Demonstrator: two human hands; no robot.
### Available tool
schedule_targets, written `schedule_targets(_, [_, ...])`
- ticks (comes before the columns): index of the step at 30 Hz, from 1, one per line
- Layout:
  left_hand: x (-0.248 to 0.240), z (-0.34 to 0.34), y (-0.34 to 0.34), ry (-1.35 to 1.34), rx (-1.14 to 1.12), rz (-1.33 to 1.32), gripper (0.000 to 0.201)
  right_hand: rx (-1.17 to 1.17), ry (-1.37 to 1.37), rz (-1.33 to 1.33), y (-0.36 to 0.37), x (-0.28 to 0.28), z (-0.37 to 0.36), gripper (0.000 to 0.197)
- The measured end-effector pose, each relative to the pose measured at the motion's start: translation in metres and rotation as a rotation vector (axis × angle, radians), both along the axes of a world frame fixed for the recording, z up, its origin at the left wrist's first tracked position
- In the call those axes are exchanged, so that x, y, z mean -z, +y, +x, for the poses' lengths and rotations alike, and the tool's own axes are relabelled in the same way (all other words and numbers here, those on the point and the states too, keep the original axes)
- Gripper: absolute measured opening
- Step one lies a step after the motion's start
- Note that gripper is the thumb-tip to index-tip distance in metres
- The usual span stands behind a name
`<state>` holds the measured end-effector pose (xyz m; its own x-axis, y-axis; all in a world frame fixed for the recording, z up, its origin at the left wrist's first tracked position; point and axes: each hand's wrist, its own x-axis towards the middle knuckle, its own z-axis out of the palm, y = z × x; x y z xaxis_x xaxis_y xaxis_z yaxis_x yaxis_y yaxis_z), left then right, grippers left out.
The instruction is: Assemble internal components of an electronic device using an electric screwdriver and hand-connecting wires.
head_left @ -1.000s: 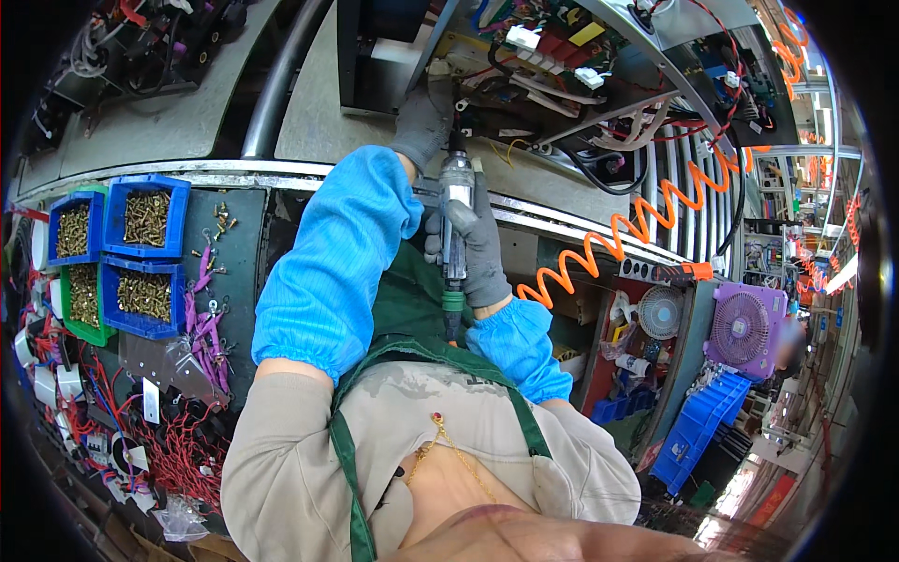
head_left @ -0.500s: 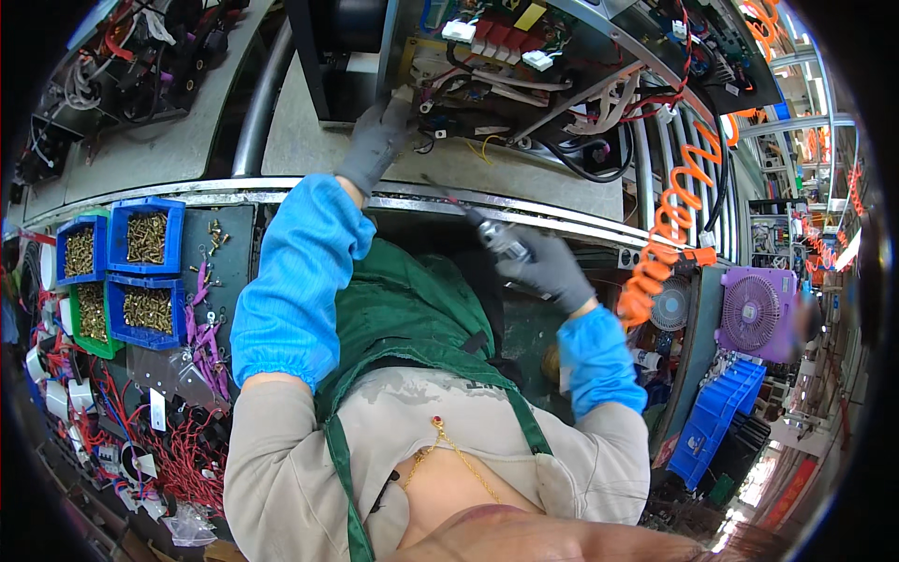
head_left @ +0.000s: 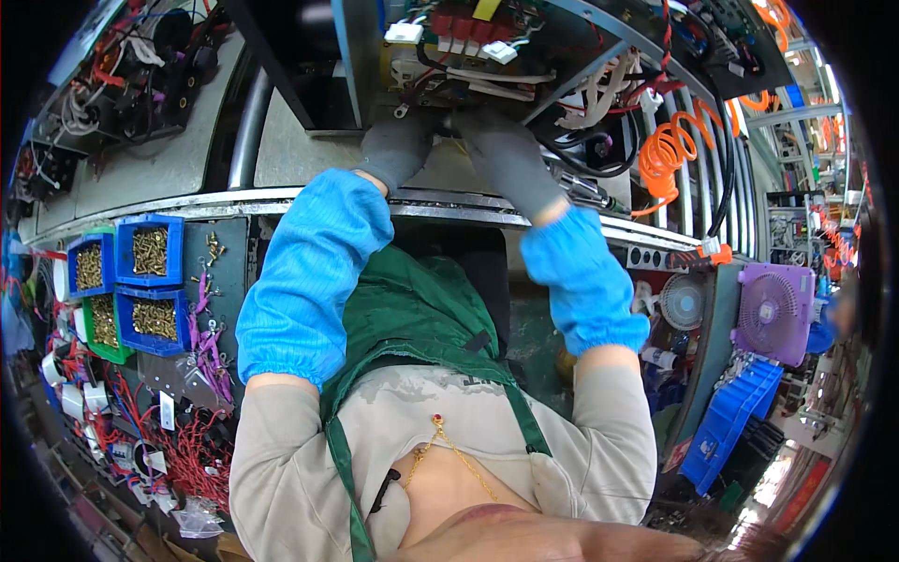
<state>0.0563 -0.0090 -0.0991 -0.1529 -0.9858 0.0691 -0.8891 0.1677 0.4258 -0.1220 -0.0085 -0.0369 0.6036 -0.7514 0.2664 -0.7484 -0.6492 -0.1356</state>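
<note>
My gloved left hand (head_left: 397, 152) is closed at the lower edge of an open metal equipment housing (head_left: 363, 66). Beside it, my gloved right hand (head_left: 510, 159) reaches in, its fingertips bunched close to the left ones. Dark cables and a ring terminal (head_left: 402, 110) lie by the fingers; what either hand pinches is hidden. A power screwdriver (head_left: 582, 189) lies on the metal rail just right of my right wrist, out of the hand. Inside the housing are a circuit board with red parts and white connectors (head_left: 404, 34), and thick white wires (head_left: 492, 87).
Blue bins (head_left: 150, 251) and a green bin of brass screws stand at the left, with purple-sleeved leads (head_left: 212, 361) and red wires (head_left: 192, 454) nearby. An orange coiled hose (head_left: 670, 159) hangs at the right, near a purple fan (head_left: 772, 314) and a blue crate (head_left: 729, 426).
My right hand has let go of the screwdriver, which now lies on the rail, and has moved up and left to the housing beside my left hand. The view has shifted slightly.
</note>
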Motion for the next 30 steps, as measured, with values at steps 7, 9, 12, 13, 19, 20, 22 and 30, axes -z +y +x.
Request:
schedule_targets(7, [0.009,0.02,-0.009,-0.063,0.167,-0.339,0.024,0.152,0.328,0.036,-0.013,0.027,0.0,0.024])
schedule_targets(9, [0.014,0.022,-0.008,-0.01,0.141,-0.39,0.023,0.282,-0.118,-0.072,0.018,-0.002,-0.02,0.018])
schedule_targets(12, [-0.005,-0.006,0.016,0.878,-0.28,0.343,0.021,0.557,-0.289,-0.017,0.025,0.011,-0.094,0.022])
schedule_targets(13, [-0.001,-0.013,0.029,0.739,-0.194,0.069,0.021,0.581,-0.293,-0.053,0.028,0.009,-0.099,0.022])
schedule_targets(19, [-0.006,-0.063,0.04,2.038,-0.621,0.052,0.016,0.207,-0.021,-0.088,0.029,-0.002,-0.068,0.018])
schedule_targets(20, [-0.006,-0.063,0.044,2.037,-0.62,0.056,0.016,0.148,0.034,0.078,0.033,0.006,-0.062,0.018])
schedule_targets(22, [-0.002,-0.062,0.05,0.536,-0.256,-0.514,0.017,0.319,0.042,0.072,0.029,0.036,-0.064,0.02])
schedule_targets(30, [-0.014,-0.117,0.049,1.773,-0.349,0.189,0.024,0.508,-0.457,-0.202,0.01,0.075,-0.065,0.019])
